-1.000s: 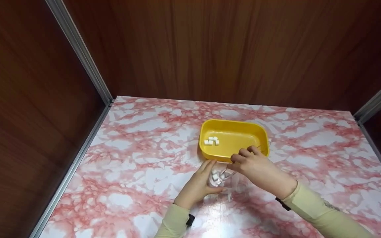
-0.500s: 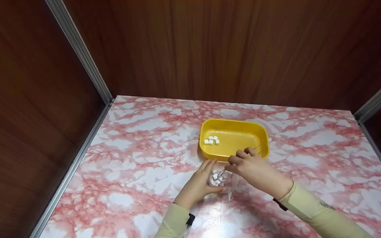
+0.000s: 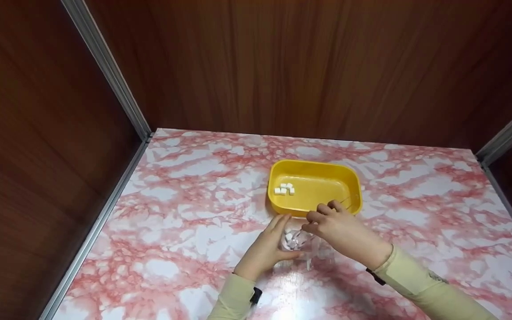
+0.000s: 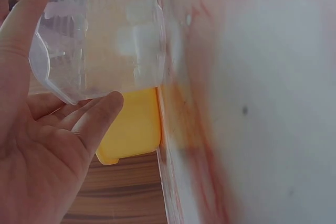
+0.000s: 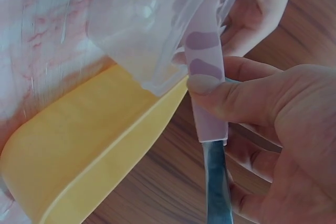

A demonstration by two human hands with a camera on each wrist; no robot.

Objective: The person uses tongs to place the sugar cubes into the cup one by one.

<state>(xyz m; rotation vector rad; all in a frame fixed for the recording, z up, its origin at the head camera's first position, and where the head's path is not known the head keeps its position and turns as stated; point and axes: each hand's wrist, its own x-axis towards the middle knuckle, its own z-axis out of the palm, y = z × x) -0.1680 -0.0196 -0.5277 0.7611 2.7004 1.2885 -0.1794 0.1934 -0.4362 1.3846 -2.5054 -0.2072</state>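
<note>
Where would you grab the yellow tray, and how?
I'd probably pinch the yellow tray by its left rim, coming from the left: that edge stands raised and exposed, while the right hand covers the near right corner in the head view.

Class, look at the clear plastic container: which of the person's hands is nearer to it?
Left. The left hand grips the clear plastic container; the right hand is to its right, pinching a pink-and-metal utensil that reaches its opening.
</note>
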